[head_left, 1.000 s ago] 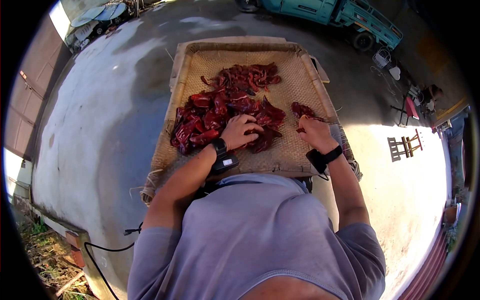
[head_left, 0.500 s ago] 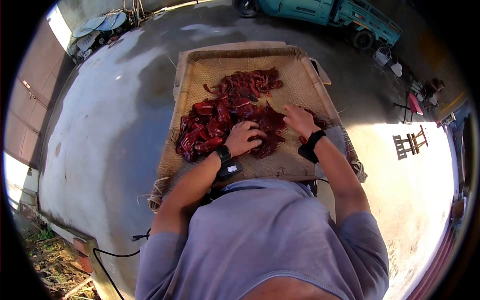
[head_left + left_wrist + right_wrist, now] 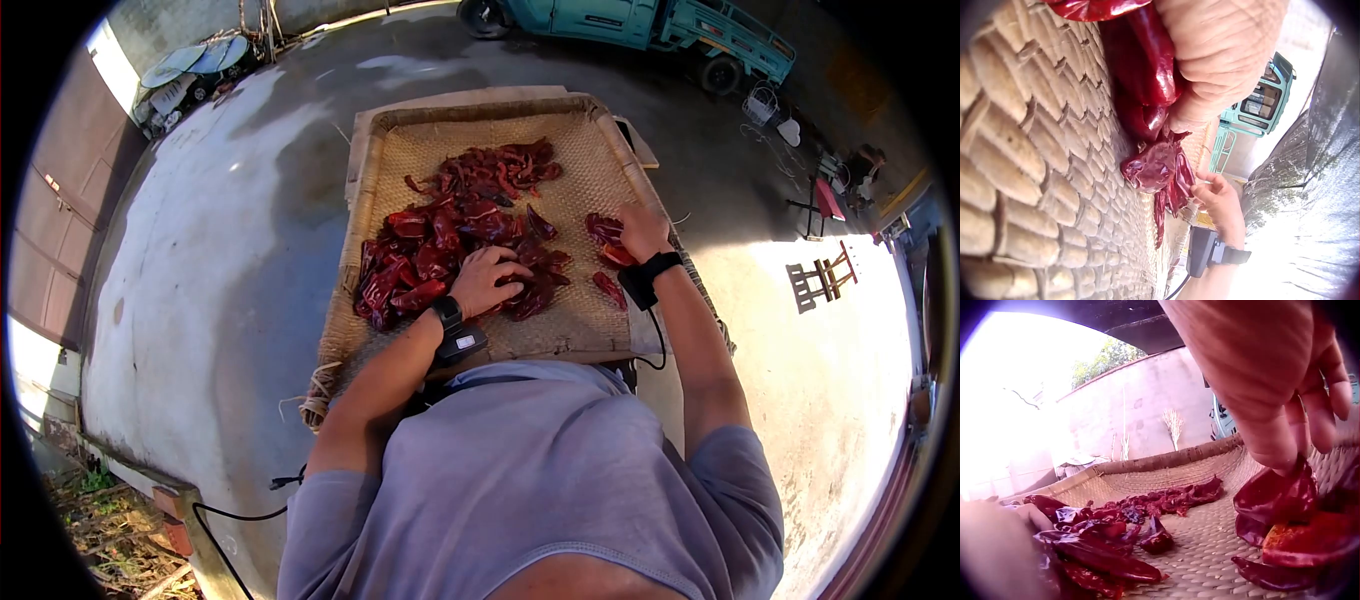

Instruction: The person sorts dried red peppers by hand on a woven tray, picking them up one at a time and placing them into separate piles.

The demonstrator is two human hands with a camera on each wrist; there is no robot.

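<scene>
A large heap of dried red chilies lies on a woven bamboo tray. My left hand rests on the near right side of this heap, its fingers loosely bent over the glossy pods; its fingertips are hidden in the left wrist view. Over a smaller group of chilies by the tray's right edge, my right hand pinches a dried chili between thumb and forefinger. Its other fingers hang loose. One loose chili lies just nearer to me.
Behind the heap lies a patch of darker, shrivelled chili pieces. The tray's raised rim runs around the work. Beyond stand a teal three-wheeled truck and, at right, a small wooden chair.
My right hand went from the right group left to the heap, then came back to the right group with a chili. My left hand has stayed on the heap.
</scene>
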